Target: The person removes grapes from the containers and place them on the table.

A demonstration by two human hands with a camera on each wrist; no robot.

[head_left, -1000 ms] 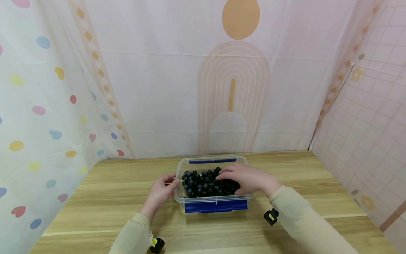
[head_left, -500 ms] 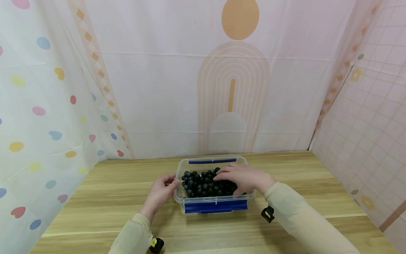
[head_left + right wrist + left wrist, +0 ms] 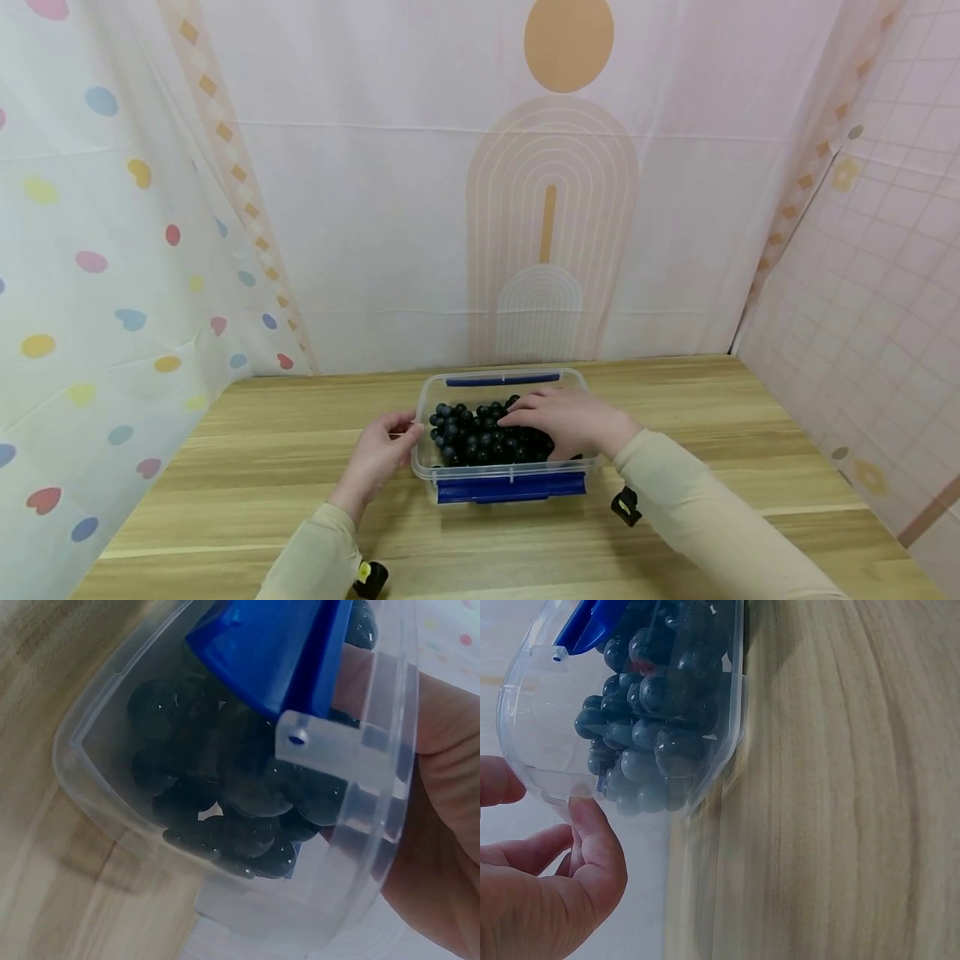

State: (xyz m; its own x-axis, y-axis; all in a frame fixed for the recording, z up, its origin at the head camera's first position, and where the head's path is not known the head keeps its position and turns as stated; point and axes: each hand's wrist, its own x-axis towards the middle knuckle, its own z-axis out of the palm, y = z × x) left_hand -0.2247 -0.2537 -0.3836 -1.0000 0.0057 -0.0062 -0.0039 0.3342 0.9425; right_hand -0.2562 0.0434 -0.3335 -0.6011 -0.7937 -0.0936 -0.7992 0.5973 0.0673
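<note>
A clear plastic food container (image 3: pixel 426 472) with blue clasps stands lidless on the table, holding dark grapes (image 3: pixel 480 437). My left hand (image 3: pixel 378 454) pinches the container's left rim between thumb and fingers; in the left wrist view the thumb (image 3: pixel 592 825) lies against the end wall. Inside the right part of the container, my right hand (image 3: pixel 573 417) curls its fingers and thumb over the grapes. In the right wrist view the near wall and a blue clasp (image 3: pixel 277 652) partly cover that hand, so the fingertips are hidden.
The wooden table (image 3: pixel 300 467) extends to both sides and in front of the container. A pale patterned cloth (image 3: pixel 375 250) hangs behind, with more cloth at left and right. A black camera mount (image 3: pixel 370 579) sits on the left wrist, another (image 3: pixel 626 506) on the right.
My right hand has shifted a little to the left across the grapes, its forearm moving along. The left hand and the container have stayed in place.
</note>
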